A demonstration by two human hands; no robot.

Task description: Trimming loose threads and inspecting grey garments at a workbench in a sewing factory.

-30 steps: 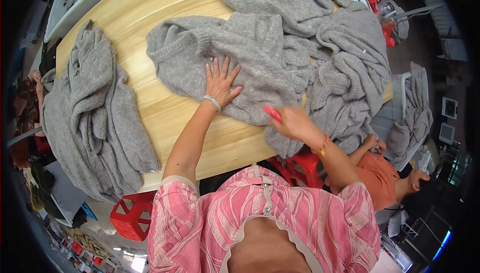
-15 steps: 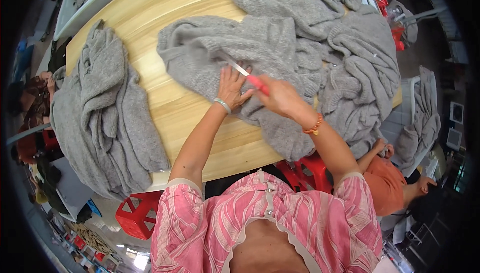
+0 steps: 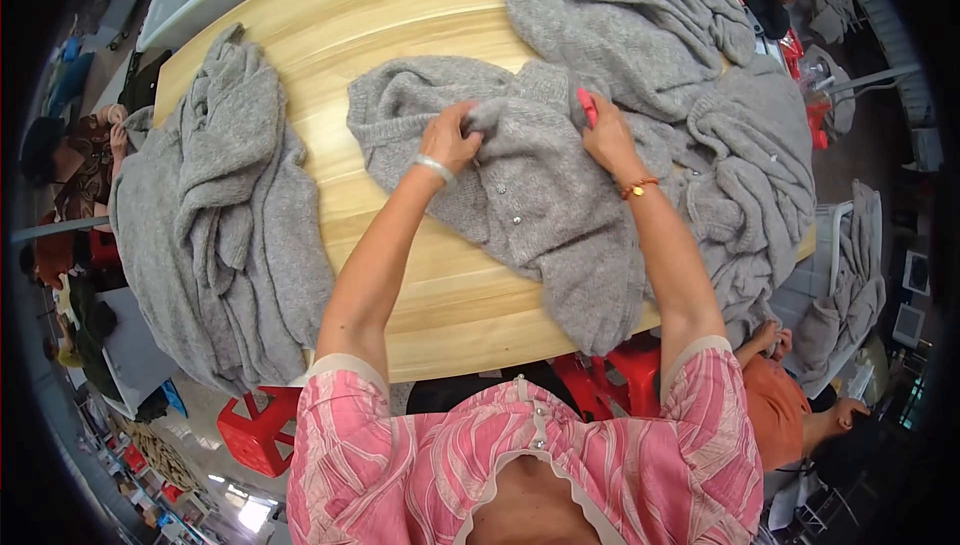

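In front of me a grey knitted cardigan (image 3: 540,175) lies spread on the table, with small shiny buttons showing on its front. My left hand (image 3: 452,137) is closed on a fold of the knit near its upper left part. Over its right side, my right hand (image 3: 612,141) grips a red-handled tool (image 3: 587,107). Only the red handle sticks out above my fingers; its metal blade is hidden now. Whether my right fingers also hold some of the knit I cannot tell.
Grey knitwear is heaped on the pale wooden table (image 3: 400,20): a left pile (image 3: 215,205), a far pile (image 3: 625,15) and a right pile (image 3: 750,165). Red stools (image 3: 258,430) stand below the near edge. A person in orange (image 3: 775,410) sits at the right.
My left hand has gone from lying flat on the knit to gripping a fold. My right hand has moved right and away with the tool, and the cardigan is shifted, its buttons now showing.
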